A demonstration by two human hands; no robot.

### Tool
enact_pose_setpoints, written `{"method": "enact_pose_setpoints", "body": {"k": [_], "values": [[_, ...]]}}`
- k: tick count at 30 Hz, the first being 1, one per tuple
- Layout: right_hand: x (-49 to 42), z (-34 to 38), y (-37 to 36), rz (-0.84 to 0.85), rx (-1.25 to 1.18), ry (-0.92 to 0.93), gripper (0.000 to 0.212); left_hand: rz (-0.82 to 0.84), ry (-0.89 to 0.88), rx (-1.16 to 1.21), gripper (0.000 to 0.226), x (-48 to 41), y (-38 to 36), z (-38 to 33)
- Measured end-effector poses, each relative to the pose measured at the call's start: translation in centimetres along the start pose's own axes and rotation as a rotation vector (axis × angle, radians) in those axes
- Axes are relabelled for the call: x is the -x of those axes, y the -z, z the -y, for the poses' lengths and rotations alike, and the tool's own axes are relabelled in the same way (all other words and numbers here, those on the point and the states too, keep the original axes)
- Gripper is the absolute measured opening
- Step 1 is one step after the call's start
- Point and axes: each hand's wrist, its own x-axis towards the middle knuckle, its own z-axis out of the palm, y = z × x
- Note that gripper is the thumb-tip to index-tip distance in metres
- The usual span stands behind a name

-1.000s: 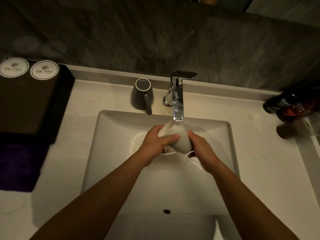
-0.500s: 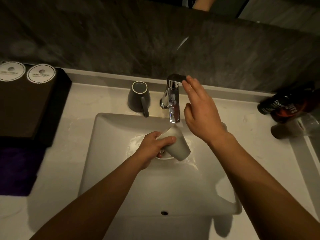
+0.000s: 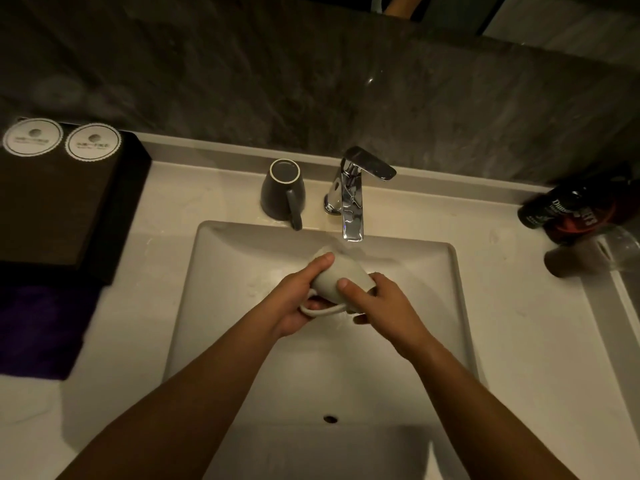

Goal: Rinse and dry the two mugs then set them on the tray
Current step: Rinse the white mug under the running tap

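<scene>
**White mug held over sink, both hands**

While the tap point(image 3: 351, 199) stands at 12 o'clock of the sink point(image 3: 214, 306), the white mug point(image 3: 341, 277) lies tilted below its spout, over the basin. Left hand point(image 3: 298, 303) closed on the mug's rim side, thumb on top, handle looping under its fingers. Right hand point(image 3: 381, 306) wrapped round the base end, thumb pressed to the wall. Grey mug point(image 3: 282, 194) upside down on the counter at 11 o'clock, just left of the tap. Dark tray point(image 3: 52, 209) at 9 o'clock, well apart.
</scene>
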Motion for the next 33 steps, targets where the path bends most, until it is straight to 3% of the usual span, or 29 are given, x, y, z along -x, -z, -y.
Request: {"method": "enact_pose_setpoints", "body": {"k": [2,4,8,11,15,17,19,24,33], "values": [[-0.8,0.3,0.1,0.020,-0.119,-0.035,0.044,0.041,0.069,-0.002,0.064,0.3,0.0,-0.5],[-1.3,0.8,0.2,0.039,-0.182,-0.078,0.046,0.053,0.108,-0.015,0.064,0.7,0.2,-0.9],[-1.6,0.8,-0.8,0.063,-0.217,-0.052,0.043,0.010,0.078,-0.115,0.070,1.9,1.7,-1.6],[-0.8,0.3,-2.6,0.046,-0.232,0.030,0.045,-0.292,-0.132,-0.378,0.061,3.2,3.7,-2.2],[-0.1,1.0,-5.6,0.030,-0.306,0.060,0.062,-0.728,-0.730,-0.850,0.023,6.1,10.2,-2.9],[-0.4,2.5,-7.3,0.010,-0.348,0.096,0.061,-0.837,-0.818,-1.117,0.031,7.3,14.1,-3.3],[-1.0,4.4,-9.1,-0.025,-0.353,0.152,0.060,-0.891,-0.768,-1.353,0.047,7.9,17.2,-3.6],[-3.7,10.5,-12.7,-0.212,-0.007,0.334,0.057,-0.853,-0.593,-1.653,0.070,7.5,21.0,-3.5],[-9.7,19.6,-16.1,-0.290,0.638,0.482,0.052,-0.873,-0.590,-1.695,0.076,6.6,21.8,-3.0]]}}
